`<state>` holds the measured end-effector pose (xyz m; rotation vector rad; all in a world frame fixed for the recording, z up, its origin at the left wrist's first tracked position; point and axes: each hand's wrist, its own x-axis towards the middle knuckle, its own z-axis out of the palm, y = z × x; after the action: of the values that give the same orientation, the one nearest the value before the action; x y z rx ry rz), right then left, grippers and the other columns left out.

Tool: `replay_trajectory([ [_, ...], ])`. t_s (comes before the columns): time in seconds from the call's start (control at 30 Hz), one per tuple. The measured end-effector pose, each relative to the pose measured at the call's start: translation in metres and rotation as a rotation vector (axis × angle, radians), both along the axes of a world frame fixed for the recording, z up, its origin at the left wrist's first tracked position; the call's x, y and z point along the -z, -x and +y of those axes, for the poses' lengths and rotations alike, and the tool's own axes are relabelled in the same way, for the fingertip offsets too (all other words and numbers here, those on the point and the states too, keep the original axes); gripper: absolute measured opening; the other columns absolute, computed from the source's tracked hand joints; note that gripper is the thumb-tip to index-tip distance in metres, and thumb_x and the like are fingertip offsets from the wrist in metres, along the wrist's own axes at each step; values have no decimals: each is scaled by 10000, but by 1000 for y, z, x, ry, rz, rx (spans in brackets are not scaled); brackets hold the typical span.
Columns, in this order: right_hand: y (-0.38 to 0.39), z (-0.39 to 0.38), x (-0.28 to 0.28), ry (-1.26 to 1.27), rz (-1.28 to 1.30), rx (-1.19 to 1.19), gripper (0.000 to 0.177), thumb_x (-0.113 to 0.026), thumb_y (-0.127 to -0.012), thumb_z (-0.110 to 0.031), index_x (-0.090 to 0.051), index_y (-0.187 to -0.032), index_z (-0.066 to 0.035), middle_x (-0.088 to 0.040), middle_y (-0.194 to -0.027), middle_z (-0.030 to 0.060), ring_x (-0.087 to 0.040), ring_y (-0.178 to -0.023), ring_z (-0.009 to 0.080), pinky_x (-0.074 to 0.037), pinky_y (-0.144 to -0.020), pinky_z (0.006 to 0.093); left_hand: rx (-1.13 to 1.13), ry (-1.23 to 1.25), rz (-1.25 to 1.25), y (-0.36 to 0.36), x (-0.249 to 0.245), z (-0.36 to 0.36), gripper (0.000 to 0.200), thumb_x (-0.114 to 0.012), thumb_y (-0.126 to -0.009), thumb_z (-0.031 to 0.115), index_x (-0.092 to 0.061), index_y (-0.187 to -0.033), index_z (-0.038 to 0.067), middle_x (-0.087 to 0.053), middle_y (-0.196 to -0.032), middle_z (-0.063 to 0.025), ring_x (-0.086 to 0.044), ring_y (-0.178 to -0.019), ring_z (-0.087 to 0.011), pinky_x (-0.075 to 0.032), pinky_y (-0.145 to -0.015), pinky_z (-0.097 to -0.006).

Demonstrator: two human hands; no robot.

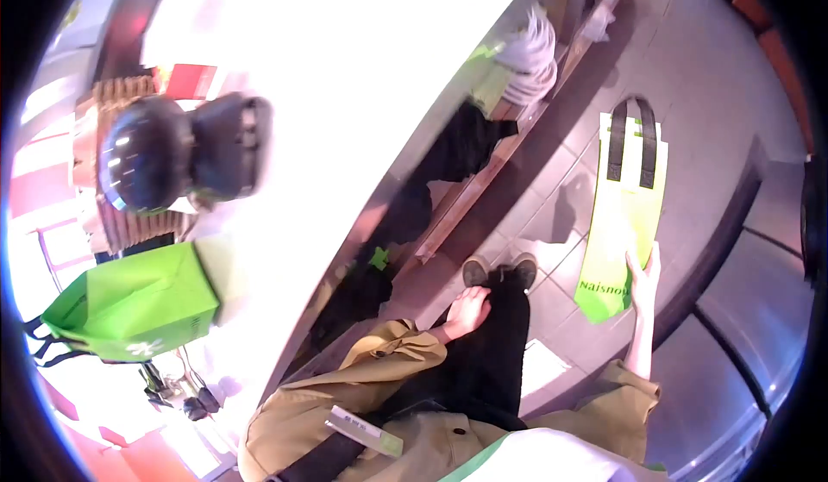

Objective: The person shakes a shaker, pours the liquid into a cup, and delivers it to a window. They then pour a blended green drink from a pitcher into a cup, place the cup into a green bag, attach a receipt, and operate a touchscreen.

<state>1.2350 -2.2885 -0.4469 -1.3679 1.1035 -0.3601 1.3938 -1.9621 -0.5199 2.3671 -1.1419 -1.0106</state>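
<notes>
On the right, my right hand [642,277] grips a flat, folded green shopping bag [617,223] by its lower edge. The bag has two black handles at its far end and dark lettering near my fingers. Over the black trousers [483,344], my left hand [468,311] hangs with its fingers curled in, and no object shows in it.
A bright white counter [345,94] runs along the left. On it are an opened green bag [142,301], a dark glossy object [151,154] and a brown corrugated stand [129,90]. Shelves underneath hold white bundled material [530,59] and black items. Metal panels [733,301] line the right.
</notes>
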Motion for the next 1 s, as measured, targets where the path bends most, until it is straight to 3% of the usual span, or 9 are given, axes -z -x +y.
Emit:
replay_trajectory([
  [0.17,-120,-1,-107,-48,-232,-394,512,-637,-757,-123,-443,-1212,8,-529,-1145,90,-483,-1057,162,-360,-928,296,-145,10,72,16,-61,31,291,-527,-743,160,-557,-1014,57,-555,-1062,-131,-515,-1010,-307,-431,-854,-383],
  [0.3,-286,12,-88,202,-340,-709,282,-562,-724,-56,-539,-999,2,-599,-936,113,-569,-807,221,-435,-782,324,-128,-170,342,-5,-157,6,292,-521,-762,187,-558,-1024,64,-600,-965,-125,-561,-943,-292,-449,-821,-380],
  [0.37,-326,1,7,398,-287,-737,609,-568,-809,-206,-298,-1307,17,-283,-1375,197,-253,-1283,260,-210,-1045,377,-52,-102,493,-23,-186,3,261,-523,-798,206,-553,-1019,70,-626,-866,-114,-598,-866,-261,-472,-769,-359],
  [0.43,-308,17,-121,535,-82,-475,275,-497,-726,-58,-578,-973,32,-589,-965,234,-588,-916,259,-436,-831,322,16,73,501,-46,-253,-25,261,-528,-811,189,-548,-1033,52,-621,-898,-124,-599,-876,-247,-474,-765,-340],
  [0.53,-282,-11,-90,313,-21,-20,318,-532,-773,-109,-531,-1051,45,-590,-997,204,-573,-912,230,-438,-820,319,-96,458,634,-83,-377,-63,262,-529,-836,129,-532,-1070,11,-613,-931,-123,-599,-869,-201,-473,-760,-303],
  [0.67,-283,-14,-232,310,-389,194,154,-509,-788,-15,-564,-927,19,-598,-826,93,-571,-711,147,-463,-664,254,-376,735,638,-139,-453,-82,241,-513,-855,84,-537,-1077,-7,-603,-937,-78,-568,-857,-129,-460,-751,-264],
  [0.73,-291,-40,-267,678,-315,230,123,-513,-780,-3,-566,-891,-3,-584,-756,56,-538,-617,108,-443,-590,223,-544,751,446,-169,-478,-91,227,-515,-854,75,-545,-1061,-12,-603,-944,-81,-566,-860,-125,-451,-762,-256],
  [0.87,-369,-118,-359,784,-347,-34,133,-555,-795,-41,-560,-916,13,-594,-786,63,-554,-700,131,-455,-646,248,-839,953,290,-218,-500,-134,182,-503,-860,52,-554,-1019,-20,-612,-922,-78,-564,-865,-121,-434,-786,-241],
  [1.0,-517,-167,-401,1055,-573,-416,188,-601,-754,-154,-573,-903,-42,-604,-828,124,-582,-779,264,-455,-672,314,-590,943,269,-277,-537,-206,176,-506,-864,80,-562,-990,-29,-613,-900,-75,-568,-857,-111,-436,-765,-226],
])
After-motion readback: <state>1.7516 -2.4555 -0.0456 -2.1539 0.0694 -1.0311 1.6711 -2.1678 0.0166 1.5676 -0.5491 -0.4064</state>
